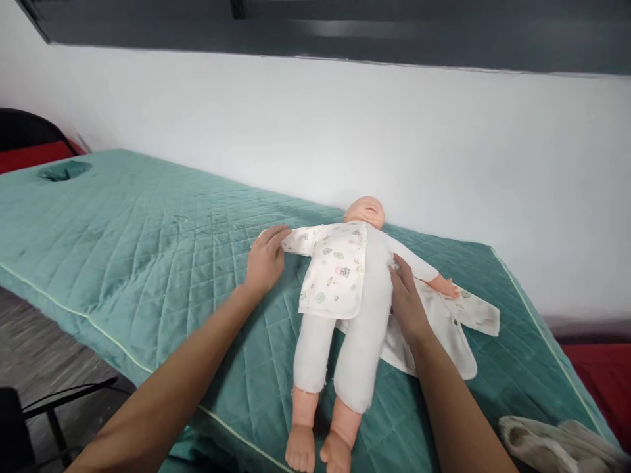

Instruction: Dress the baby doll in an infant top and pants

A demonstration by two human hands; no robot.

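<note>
A baby doll (362,309) with a white cloth body lies on its back on a green quilted table cover (148,249), head toward the wall. A white printed baby shirt (335,269) covers its left half and lies spread open under its right side. My left hand (265,259) pinches the shirt's sleeve end at the doll's arm. My right hand (407,302) rests on the doll's side, fingers closed on the open shirt panel there.
A white wall runs close behind the table. There is a face hole (64,171) in the cover at the far left. Crumpled beige cloth (552,443) lies at the table's near right corner. A red surface (604,381) shows to the right, dark chair parts at lower left.
</note>
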